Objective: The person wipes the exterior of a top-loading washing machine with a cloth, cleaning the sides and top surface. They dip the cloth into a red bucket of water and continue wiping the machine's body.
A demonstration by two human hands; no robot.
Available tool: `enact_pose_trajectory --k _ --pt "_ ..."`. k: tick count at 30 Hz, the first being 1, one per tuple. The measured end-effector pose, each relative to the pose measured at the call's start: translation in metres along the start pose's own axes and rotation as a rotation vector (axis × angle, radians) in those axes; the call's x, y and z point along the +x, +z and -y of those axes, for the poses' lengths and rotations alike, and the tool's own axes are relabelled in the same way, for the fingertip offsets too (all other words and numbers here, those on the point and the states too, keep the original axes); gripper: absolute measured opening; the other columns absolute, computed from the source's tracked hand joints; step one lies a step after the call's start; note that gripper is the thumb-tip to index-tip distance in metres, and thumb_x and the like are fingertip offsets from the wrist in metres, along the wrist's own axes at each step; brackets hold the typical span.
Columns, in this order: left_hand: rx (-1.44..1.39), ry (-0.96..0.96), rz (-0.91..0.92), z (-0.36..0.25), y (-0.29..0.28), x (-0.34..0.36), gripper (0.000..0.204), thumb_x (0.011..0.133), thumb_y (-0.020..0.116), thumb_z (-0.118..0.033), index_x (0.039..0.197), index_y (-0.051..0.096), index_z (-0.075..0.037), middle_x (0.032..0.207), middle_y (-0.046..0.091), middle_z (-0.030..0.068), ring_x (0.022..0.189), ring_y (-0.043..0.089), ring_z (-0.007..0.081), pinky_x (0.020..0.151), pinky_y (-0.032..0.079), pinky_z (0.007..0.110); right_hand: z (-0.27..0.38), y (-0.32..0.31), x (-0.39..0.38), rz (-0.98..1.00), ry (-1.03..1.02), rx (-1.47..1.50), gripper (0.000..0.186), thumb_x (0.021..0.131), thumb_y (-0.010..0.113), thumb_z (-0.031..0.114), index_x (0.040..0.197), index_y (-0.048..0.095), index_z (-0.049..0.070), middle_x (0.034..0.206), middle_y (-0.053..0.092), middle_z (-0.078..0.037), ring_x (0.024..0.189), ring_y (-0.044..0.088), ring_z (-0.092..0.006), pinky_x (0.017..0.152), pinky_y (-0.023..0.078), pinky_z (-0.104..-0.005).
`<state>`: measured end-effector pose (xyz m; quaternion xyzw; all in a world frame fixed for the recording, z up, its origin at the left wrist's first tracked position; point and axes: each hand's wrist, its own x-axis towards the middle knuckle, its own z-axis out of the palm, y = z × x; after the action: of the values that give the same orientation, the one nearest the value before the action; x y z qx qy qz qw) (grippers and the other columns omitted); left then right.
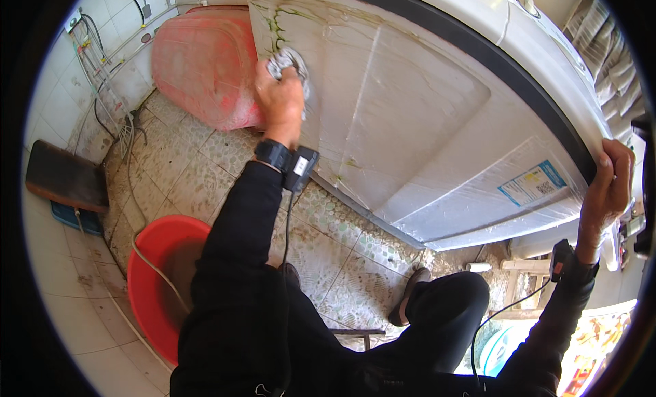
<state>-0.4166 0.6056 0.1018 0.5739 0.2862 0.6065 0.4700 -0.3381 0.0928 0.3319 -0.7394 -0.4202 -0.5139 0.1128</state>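
A large white appliance with a dark band along its upper edge takes up most of the right side. Clear plastic film, wrinkled and loose in places, covers its side panel, and a blue-and-white label sits near the right corner. My left hand is closed on a crumpled grey-white cloth and presses it to the panel's far left part. Green-brown stains mark the panel just beyond the cloth. At the far right, my right hand is closed around the appliance's edge by the dark band.
A dusty red plastic tub stands against the appliance's left end. Nearer, a red basin has a hose running into it. A dark board leans by the tiled wall. The tiled floor is dirty; a wooden stool stands at right.
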Motion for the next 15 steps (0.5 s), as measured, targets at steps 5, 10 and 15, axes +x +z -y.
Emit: enact_pose_trajectory --k 5,10,15 --pt "-0.023 0.061 0.063 -0.005 0.008 -0.082 0.033 0.091 0.066 -0.013 0.12 0.064 0.002 0.114 0.066 0.0274 0.103 0.065 0.0463 0.096 0.053 0.053 -0.005 0.002 -0.001 -0.014 -0.046 -0.035 0.016 0.112 0.058 0.011 0.115 0.072 0.004 0.114 0.072 -0.014 0.103 0.07 -0.0237 0.097 0.058 -0.0372" --pt "-0.039 0.181 0.224 -0.034 0.01 -0.173 0.044 0.09 0.067 -0.004 0.133 0.058 0.001 0.118 0.058 0.0241 0.109 0.06 0.0442 0.095 0.052 0.052 -0.004 0.002 -0.003 -0.015 0.015 -0.067 0.016 0.111 0.06 0.011 0.114 0.073 0.004 0.113 0.072 -0.013 0.104 0.071 -0.0243 0.098 0.058 -0.0384" --pt "0.057 0.267 0.316 -0.038 0.004 -0.236 0.041 0.086 0.069 0.0 0.126 0.06 -0.001 0.112 0.058 0.0227 0.102 0.06 0.0442 0.088 0.052 0.053 -0.005 0.003 -0.001 -0.03 -0.017 -0.059 0.014 0.11 0.061 0.009 0.112 0.073 0.003 0.111 0.072 -0.014 0.102 0.07 -0.0248 0.096 0.057 -0.0384"
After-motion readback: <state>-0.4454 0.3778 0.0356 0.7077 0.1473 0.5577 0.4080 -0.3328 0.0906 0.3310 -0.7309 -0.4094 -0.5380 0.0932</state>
